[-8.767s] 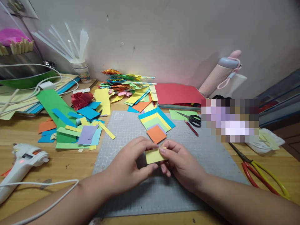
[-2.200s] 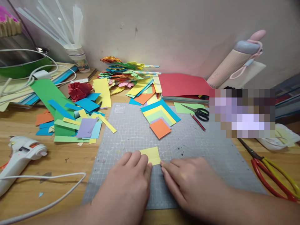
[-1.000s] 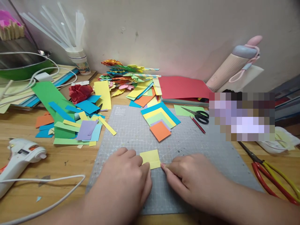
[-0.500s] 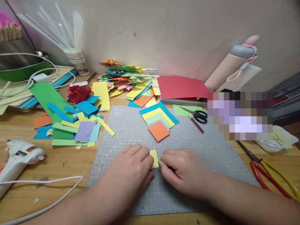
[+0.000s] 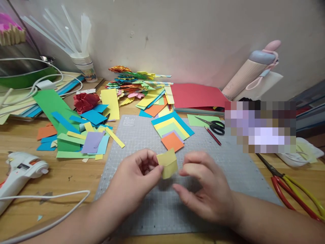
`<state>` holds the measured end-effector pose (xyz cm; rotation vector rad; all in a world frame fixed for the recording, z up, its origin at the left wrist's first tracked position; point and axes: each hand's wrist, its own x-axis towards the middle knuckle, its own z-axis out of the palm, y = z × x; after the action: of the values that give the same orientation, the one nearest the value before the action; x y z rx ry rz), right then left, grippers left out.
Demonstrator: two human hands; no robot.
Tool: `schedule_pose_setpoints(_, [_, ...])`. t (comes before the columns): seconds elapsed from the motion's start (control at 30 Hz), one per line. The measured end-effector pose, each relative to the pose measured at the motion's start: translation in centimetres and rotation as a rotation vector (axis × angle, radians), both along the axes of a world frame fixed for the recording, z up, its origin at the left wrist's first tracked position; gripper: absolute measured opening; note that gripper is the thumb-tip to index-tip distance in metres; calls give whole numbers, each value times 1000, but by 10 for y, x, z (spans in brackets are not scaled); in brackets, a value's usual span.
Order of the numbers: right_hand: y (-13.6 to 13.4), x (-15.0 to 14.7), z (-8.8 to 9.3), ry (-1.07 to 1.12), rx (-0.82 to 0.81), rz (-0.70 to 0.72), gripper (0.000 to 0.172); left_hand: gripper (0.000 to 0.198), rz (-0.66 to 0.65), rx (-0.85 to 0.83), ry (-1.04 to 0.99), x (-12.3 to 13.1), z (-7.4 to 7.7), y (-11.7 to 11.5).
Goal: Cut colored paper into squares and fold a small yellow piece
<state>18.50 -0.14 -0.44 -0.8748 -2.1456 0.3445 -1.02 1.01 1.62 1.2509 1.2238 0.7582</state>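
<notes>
A small yellow paper square, with a crease across it, is pinched between the thumb and fingers of my left hand, raised above the grey cutting mat. Just right of the paper, my right hand has thumb and fingers apart and holds nothing. Beyond the hands, an orange paper square lies on a fanned stack of blue, yellow, green and purple squares.
Black scissors and a dark red pencil lie at the mat's back right. Coloured paper scraps and a white glue gun are on the left. Large red-and-yellow-handled scissors lie on the right. A red-covered stack stands behind.
My left hand has lifted the yellow paper off the mat and turned it up. My right hand has opened and drawn slightly away from it.
</notes>
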Motion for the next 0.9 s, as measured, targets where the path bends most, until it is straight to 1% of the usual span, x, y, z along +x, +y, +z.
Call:
schedule_pose_setpoints(0.03, [0,-1,-1,-56,31,15,27,15,8,-94,-94,1,0,1])
schedule_pose_setpoints(0.1, [2,-2,-2,-134,88,28,23,22,1,-210,-204,2,-2,3])
schedule_pose_setpoints(0.2, [4,-2,-4,-186,151,50,16,26,-23,-288,-214,1,-7,4])
schedule_pose_setpoints(0.27, [6,-1,-4,-201,164,79,13,26,-32,-288,-174,0,-11,5])
schedule_pose_setpoints(0.33, [7,0,-5,-231,165,112,10,24,-17,-206,-94,-2,-15,8])
schedule_pose_setpoints(0.4, [7,0,-6,-291,152,153,11,19,-27,-45,56,-4,-17,11])
schedule_pose_setpoints(0.43, [8,-1,-7,-323,143,173,14,14,-59,42,160,-6,-17,13])
schedule_pose_setpoints(0.5, [8,-1,-8,-377,119,206,19,7,-168,173,396,-8,-17,14])
schedule_pose_setpoints(0.57, [8,-2,-10,-400,91,226,20,7,-278,243,606,-10,-15,12])
schedule_pose_setpoints(0.6, [8,-3,-10,-400,68,231,19,8,-316,272,679,-11,-15,11])
schedule_pose_setpoints(0.67, [9,-4,-11,-372,-3,226,17,9,-370,340,755,-12,-14,9])
schedule_pose_setpoints(0.77, [10,-4,-10,-319,-170,205,10,15,-488,429,767,-13,-12,6])
schedule_pose_setpoints(0.83, [10,-3,-8,-322,-275,180,7,20,-587,447,790,-14,-10,4])
schedule_pose_setpoints(0.9, [10,-3,-6,-339,-351,146,6,22,-646,445,846,-14,-6,0])
